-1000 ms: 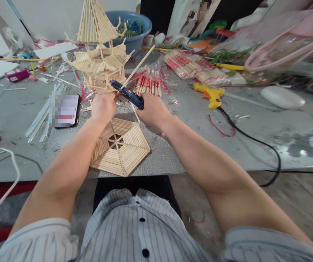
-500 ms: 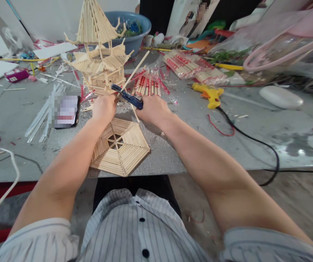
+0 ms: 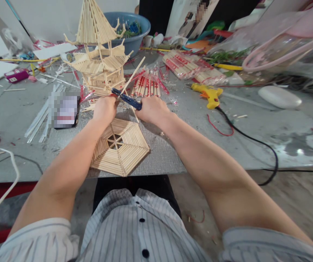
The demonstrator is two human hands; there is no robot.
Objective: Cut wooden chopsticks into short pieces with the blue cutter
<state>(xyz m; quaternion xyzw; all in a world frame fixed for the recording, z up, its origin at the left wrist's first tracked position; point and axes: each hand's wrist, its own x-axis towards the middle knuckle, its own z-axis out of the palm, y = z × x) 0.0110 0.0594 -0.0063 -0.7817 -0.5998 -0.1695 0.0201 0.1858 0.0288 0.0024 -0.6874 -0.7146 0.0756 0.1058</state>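
My left hand (image 3: 105, 110) is closed, its fingertips partly hidden, on the lower end of a thin wooden stick (image 3: 134, 72) that slants up to the right. My right hand (image 3: 153, 110) is wrapped round a dark blue hand tool (image 3: 129, 100) whose far end crosses the stick near my left fingers; its exact kind is unclear. Another stick end (image 3: 135, 114) pokes out below my right hand. Just in front of me lies a flat hexagonal panel (image 3: 134, 145) of glued sticks with an open middle. Behind my left hand stands a tiered stick pagoda (image 3: 99, 63).
Red-wrapped chopsticks (image 3: 148, 83) lie beyond my hands, with more packs (image 3: 183, 65) behind. A yellow glue gun (image 3: 209, 95) with a black cord rests to the right. At left are a phone (image 3: 67, 112) and clear glue sticks (image 3: 43, 114). A blue basin (image 3: 141, 27) stands at the back.
The stick's upper end has dipped and shifted a little left. The blue tool has moved slightly down at its far end. Both hands stay in nearly the same place.
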